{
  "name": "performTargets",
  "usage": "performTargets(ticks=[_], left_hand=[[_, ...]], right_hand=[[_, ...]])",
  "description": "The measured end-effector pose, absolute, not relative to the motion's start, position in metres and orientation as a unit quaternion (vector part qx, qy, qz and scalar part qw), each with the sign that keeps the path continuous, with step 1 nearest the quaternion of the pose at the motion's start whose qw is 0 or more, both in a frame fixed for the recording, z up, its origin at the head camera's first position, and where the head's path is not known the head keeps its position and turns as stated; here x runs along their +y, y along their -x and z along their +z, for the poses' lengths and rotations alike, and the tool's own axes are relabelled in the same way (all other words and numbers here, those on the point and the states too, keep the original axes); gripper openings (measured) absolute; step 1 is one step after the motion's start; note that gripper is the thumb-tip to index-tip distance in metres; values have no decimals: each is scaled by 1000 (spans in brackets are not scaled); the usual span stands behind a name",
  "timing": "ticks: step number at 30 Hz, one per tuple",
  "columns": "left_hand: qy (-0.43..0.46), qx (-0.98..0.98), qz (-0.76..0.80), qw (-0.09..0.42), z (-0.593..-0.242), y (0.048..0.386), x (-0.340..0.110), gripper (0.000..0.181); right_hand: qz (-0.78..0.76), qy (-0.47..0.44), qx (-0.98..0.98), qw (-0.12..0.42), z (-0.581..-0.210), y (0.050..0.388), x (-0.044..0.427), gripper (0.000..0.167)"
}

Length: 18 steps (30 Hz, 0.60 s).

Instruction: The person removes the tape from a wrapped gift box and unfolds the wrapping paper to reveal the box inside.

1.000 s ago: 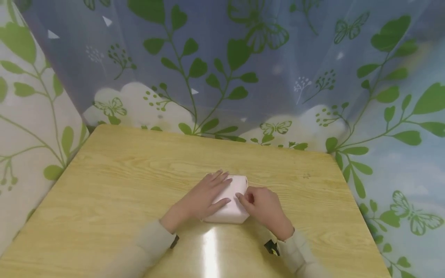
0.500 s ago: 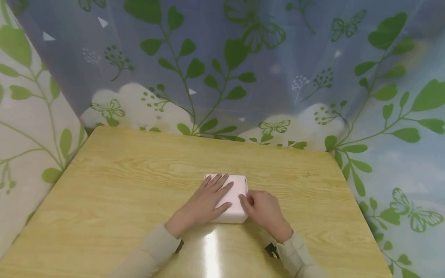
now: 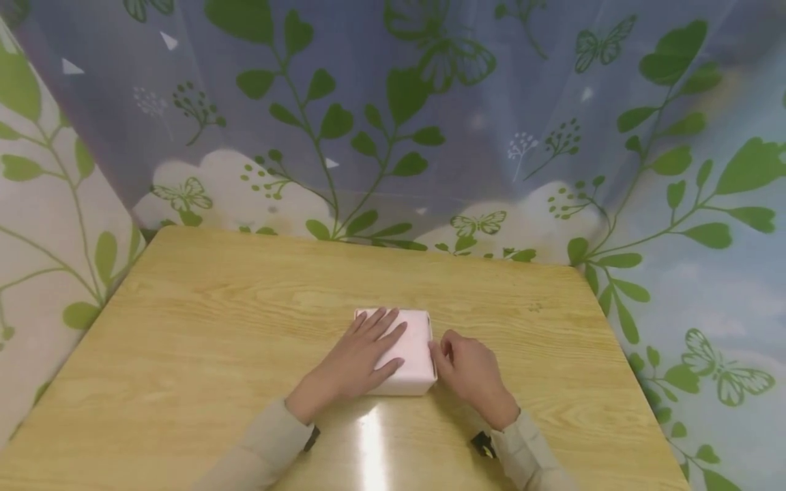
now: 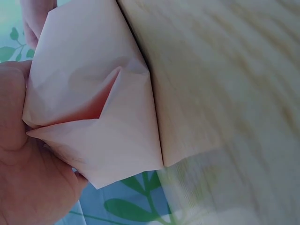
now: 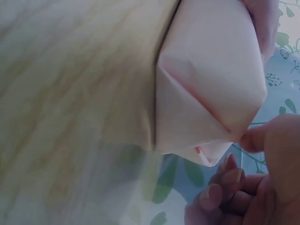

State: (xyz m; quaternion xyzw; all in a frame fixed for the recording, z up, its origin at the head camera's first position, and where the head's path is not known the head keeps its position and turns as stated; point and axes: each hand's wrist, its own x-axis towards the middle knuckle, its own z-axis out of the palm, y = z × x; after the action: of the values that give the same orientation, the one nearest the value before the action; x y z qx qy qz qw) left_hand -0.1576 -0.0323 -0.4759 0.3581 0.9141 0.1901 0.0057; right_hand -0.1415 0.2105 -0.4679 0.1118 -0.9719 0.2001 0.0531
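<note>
A box-shaped package wrapped in pale pink paper [image 3: 416,341] lies on the table in the head view. My left hand [image 3: 359,358] rests flat on its top, fingers spread. At the package's right end is my right hand [image 3: 469,368], its fingers curled. The right wrist view shows the thumb [image 5: 255,139] touching the paper's folded corner, while the other fingers [image 5: 220,192] curl below without visibly gripping anything. Paper at that end [image 5: 187,103] is folded into a slanting flap. In the left wrist view, the left end [image 4: 108,140] has a pointed fold standing partly open.
The wooden table [image 3: 245,293] extends around the package on all sides. Behind it and along both sides hangs a curtain [image 3: 368,123] printed with leaves and butterflies. A bright light reflection crosses the table in front of the package.
The right thumb has slid off the package's top towards its right edge. My left hand shifted slightly right and settled on the top. The head view has turned slightly.
</note>
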Motion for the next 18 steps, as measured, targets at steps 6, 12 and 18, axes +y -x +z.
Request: performTargets(ticks=[6,12,18], left_hand=[[-359,915,187,5,-478,158,-34,63],[-357,915,188,5,-476,159,-33,62],[-361,912,194,10,-474,157,-33,62]], right_hand=[[217,-122,-968,41,-473,145,208,29],[253,-138,-957,46,-478,153,203,32],[265,-146,-952,57,-481,156,200,39]])
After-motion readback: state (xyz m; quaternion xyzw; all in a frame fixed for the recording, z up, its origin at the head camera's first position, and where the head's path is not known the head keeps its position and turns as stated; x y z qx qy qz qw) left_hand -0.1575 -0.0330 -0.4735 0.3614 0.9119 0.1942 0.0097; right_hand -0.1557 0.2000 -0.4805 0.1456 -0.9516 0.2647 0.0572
